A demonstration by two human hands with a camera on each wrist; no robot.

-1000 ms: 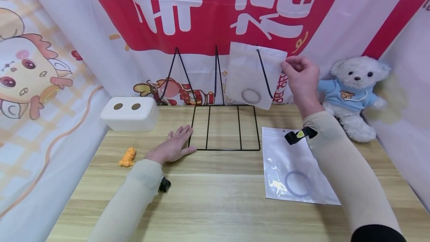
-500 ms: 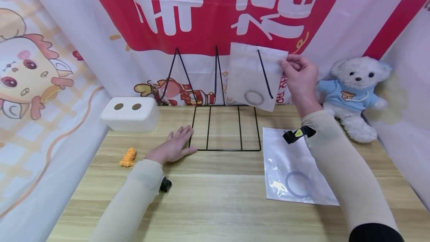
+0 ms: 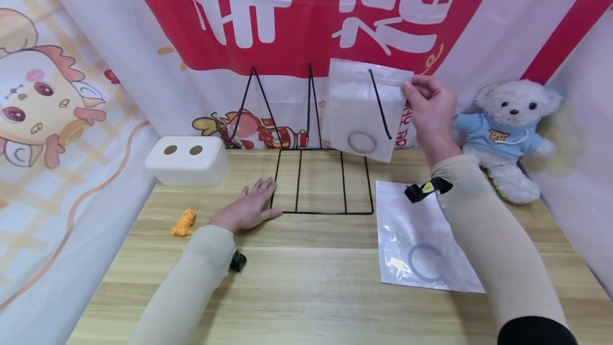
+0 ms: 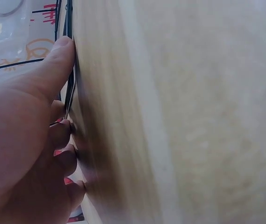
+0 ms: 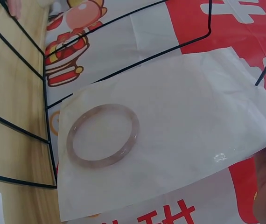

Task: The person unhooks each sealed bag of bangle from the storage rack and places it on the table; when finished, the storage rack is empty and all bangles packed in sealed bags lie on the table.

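Observation:
My right hand (image 3: 433, 105) pinches the top right corner of a white zip bag (image 5: 184, 116) with a pale translucent bangle (image 5: 103, 135) in its lower part. The bag hangs, slightly tilted, at the right-hand upright of a black wire rack (image 3: 345, 190). One leg of that upright comes out in front of the bag near its top edge and slants down across it. My left hand (image 3: 249, 205) lies with fingers extended on the left side of the rack's base; in the left wrist view its thumb (image 4: 60, 56) stretches along the black wire.
A second bag (image 3: 402, 233) with a bangle lies on the table under my right forearm. A white box (image 3: 187, 166) with two holes and an orange cord bundle (image 3: 184, 222) are at left. A teddy bear (image 3: 512, 137) sits at right, before a printed cloth (image 3: 297, 25).
The bag in my right hand has swung slightly, its lower end a little nearer and to the right. The left hand stays on the rack's base.

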